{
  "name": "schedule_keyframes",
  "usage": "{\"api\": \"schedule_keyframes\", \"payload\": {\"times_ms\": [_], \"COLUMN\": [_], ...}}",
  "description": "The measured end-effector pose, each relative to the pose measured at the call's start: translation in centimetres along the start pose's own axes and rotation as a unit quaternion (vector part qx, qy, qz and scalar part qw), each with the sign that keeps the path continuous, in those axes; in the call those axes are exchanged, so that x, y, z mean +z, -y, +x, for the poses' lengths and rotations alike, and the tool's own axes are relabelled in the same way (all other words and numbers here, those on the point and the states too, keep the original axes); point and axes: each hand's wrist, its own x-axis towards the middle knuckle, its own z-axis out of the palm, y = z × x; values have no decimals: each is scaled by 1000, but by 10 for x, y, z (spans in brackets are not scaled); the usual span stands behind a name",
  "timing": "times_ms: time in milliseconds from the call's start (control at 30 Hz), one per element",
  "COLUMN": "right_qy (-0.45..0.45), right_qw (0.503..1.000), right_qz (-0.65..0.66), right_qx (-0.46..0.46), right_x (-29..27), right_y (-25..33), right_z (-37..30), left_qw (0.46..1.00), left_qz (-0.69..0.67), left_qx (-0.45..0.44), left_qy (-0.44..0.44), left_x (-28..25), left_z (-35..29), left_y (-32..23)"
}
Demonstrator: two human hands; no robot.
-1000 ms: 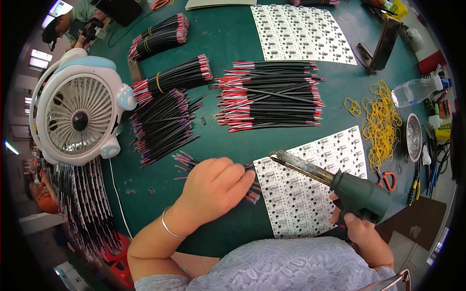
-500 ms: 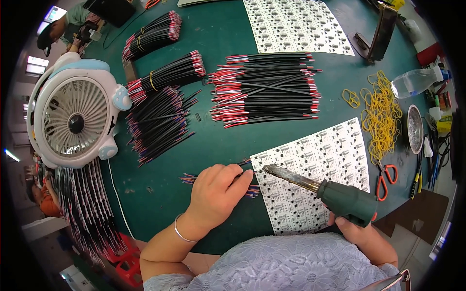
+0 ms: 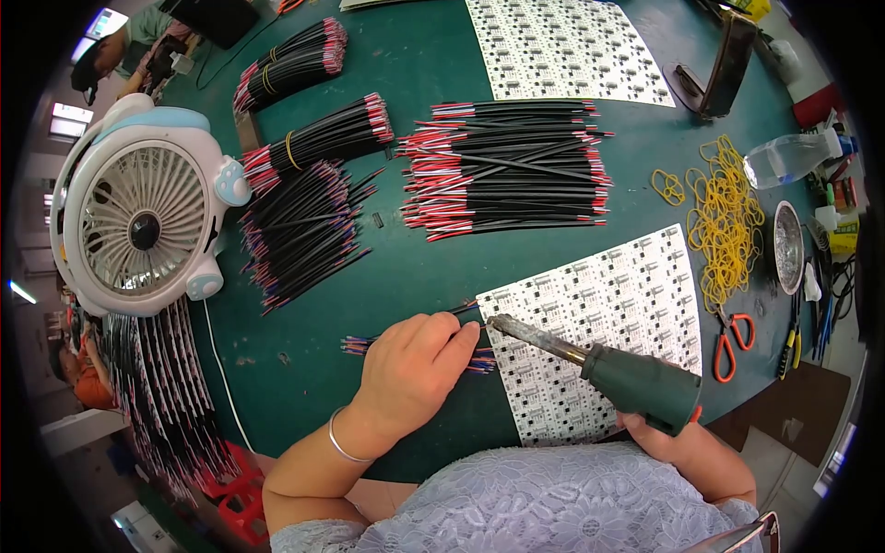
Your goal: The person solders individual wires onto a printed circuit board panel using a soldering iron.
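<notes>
My left hand (image 3: 413,364), a bangle on its wrist, pinches a thin wire (image 3: 483,325) whose end peeks out past the thumb and forefinger. Under that hand lies a small bunch of wires with blue and red ends (image 3: 358,346). My right hand (image 3: 650,433) grips a dark green soldering gun (image 3: 641,387) from below, most of its fingers hidden behind the body. The gun's sooty metal tip (image 3: 498,322) meets or nearly meets the wire end, just right of my left fingertips. Beneath the gun is a white sheet of printed circuit boards (image 3: 590,304).
Farther back lie a wide pile of black wires (image 3: 525,170), a loose pile (image 3: 304,235) and tied bundles (image 3: 318,143). A fan (image 3: 143,221) stands left. Yellow rubber bands (image 3: 724,221), red-handled scissors (image 3: 725,355), a metal bowl (image 3: 786,246) and a bottle (image 3: 788,158) are right.
My right hand has brought the soldering gun slightly left, its tip closer to my left fingertips. The left hand has stayed almost still.
</notes>
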Motion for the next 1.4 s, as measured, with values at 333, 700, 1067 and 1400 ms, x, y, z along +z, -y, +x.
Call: {"api": "schedule_keyframes", "payload": {"times_ms": [333, 700, 1067, 1400], "right_qy": [-32, 11, 15, -121], "right_qw": [969, 1000, 1000, 953], "right_qz": [-158, -7, 7, 277], "right_qx": [-190, 18, -18, 26], "right_x": [-10, -8, -6, -8], "right_y": [21, 14, 7, 5], "right_z": [16, -1, 0, 0], "left_qw": [999, 1000, 999, 999], "left_qz": [6, -19, -18, -16], "left_qx": [-18, 18, 29, 25], "left_qy": [29, 8, 19, 33], "left_x": [-5, -2, -2, -5], "left_z": [3, -2, -2, -1], "left_y": [-5, 0, -1, -3]}}
